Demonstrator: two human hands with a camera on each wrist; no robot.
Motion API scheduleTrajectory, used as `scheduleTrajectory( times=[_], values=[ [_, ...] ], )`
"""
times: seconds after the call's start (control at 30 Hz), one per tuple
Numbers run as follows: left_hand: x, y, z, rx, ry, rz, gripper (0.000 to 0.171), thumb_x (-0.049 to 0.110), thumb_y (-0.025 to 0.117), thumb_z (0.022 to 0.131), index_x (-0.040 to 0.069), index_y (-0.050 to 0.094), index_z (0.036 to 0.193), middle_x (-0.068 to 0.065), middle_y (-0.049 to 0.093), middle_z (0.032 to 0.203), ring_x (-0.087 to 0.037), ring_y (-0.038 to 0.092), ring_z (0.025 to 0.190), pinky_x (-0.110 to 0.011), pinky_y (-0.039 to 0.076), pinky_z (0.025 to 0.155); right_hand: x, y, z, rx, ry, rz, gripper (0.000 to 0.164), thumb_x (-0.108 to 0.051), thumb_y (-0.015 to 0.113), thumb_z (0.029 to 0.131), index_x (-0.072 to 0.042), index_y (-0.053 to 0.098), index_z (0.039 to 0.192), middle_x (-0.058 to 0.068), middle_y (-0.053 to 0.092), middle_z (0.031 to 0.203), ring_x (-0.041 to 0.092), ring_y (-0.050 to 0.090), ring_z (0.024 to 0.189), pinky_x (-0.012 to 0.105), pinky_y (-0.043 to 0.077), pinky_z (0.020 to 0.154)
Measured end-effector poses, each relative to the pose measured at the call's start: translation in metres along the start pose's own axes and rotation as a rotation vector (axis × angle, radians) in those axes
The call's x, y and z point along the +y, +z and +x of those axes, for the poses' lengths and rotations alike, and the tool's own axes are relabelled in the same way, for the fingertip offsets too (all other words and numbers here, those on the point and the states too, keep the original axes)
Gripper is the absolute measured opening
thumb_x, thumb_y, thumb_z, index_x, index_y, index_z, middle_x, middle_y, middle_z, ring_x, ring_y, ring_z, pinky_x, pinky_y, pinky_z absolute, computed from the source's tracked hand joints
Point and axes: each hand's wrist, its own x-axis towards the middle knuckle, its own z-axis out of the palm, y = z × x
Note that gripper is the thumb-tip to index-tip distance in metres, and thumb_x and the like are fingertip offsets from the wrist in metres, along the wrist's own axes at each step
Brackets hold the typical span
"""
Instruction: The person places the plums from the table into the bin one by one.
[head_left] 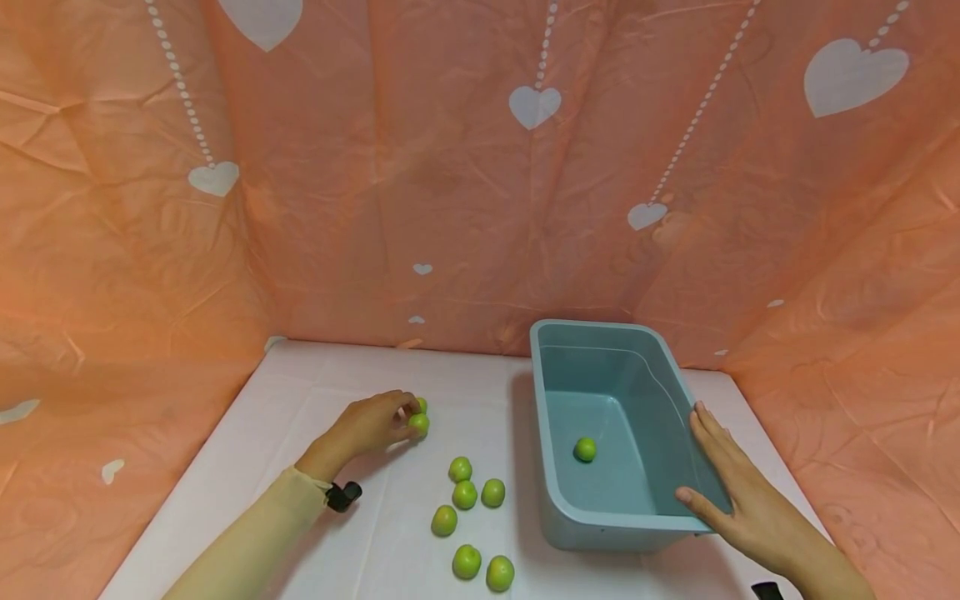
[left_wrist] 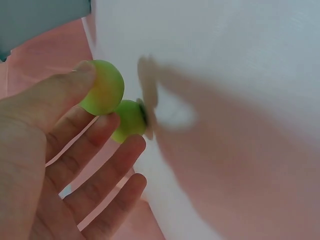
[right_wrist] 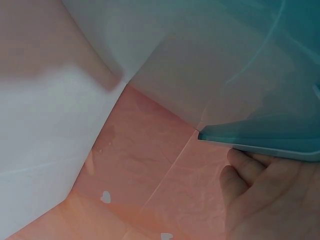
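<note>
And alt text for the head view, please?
A left hand pinches a small green fruit beside another, while the right hand holds the rim of a blue-grey tub containing one. Six more lie on the white tabletop.

green fruits (head_left: 465, 495) (heart-patterned orange cloth (head_left: 465, 175))

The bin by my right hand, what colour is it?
The bin is a muted grey-blue, best seen in the head view.
</note>
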Motion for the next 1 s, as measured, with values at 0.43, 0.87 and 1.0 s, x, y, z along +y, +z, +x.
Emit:
scheduleTrajectory(
  times=[0.43,0.87,1.0],
  values=[
    [0.016,-0.008,0.016,0.022,0.043,-0.029,0.029,0.029,0.086,0.094,0.02,0.074,0.119,0.006,0.073,0.107,-0.016,0.07,0.101,-0.046,0.058,0.088,0.001,0.001,-0.001,0.004,-0.002,0.006,0.1,-0.024,0.082,0.095,-0.006,0.02,0.172,0.011,0.011,0.18,-0.004,-0.004,0.16,0.006,0.0,0.117],
    [0.038,-0.026,0.026,0.064,0.089,-0.039,0.031,0.039,0.082,0.097,0.024,0.071,0.122,0.007,0.072,0.114,-0.018,0.069,0.106,-0.043,0.056,0.086,0.002,0.001,0.0,0.007,-0.004,0.007,0.101,-0.024,0.082,0.094,-0.007,0.02,0.172,0.008,0.01,0.18,-0.004,-0.003,0.16,0.005,0.0,0.116],
    [0.047,-0.03,0.03,0.073,0.113,-0.036,0.031,0.04,0.081,0.098,0.025,0.071,0.123,0.008,0.071,0.117,-0.016,0.069,0.106,-0.044,0.056,0.087,0.002,0.001,0.0,0.005,0.001,0.013,0.1,-0.023,0.082,0.095,-0.007,0.02,0.172,0.008,0.01,0.18,-0.004,-0.004,0.16,0.005,0.0,0.116]
  ],
)
